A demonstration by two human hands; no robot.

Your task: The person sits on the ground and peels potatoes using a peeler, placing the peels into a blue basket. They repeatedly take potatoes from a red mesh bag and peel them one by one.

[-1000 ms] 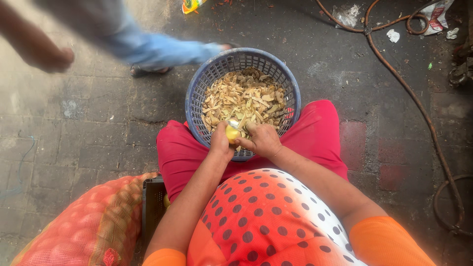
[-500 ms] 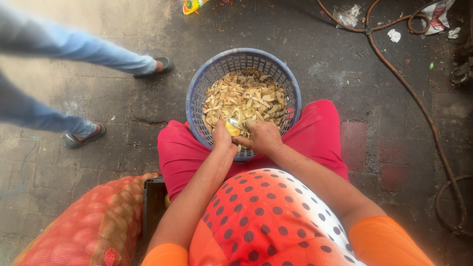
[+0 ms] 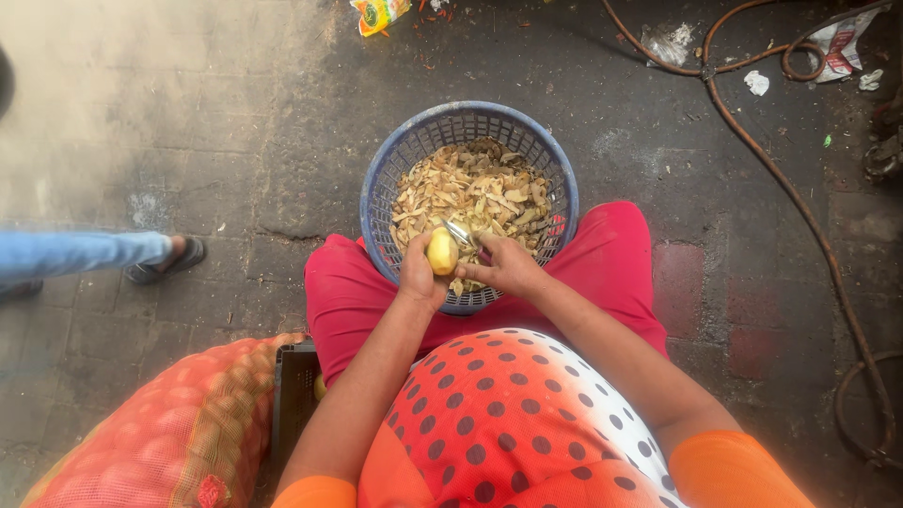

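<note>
Yellow potato [image 3: 442, 251] gripped between both hands, probably over basket [image 3: 386, 179]

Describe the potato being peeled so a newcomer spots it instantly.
Find the blue basket of brown peelings on the person's red lap. At its near rim the left hand grips the potato: smooth, pale yellow and whole, unlike the dry curled scraps behind it.

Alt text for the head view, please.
Seen from above, a seated person's left hand holds a yellow potato while the right hand works a peeler over a blue basket of peelings. A red mesh sack lies at left.
</note>
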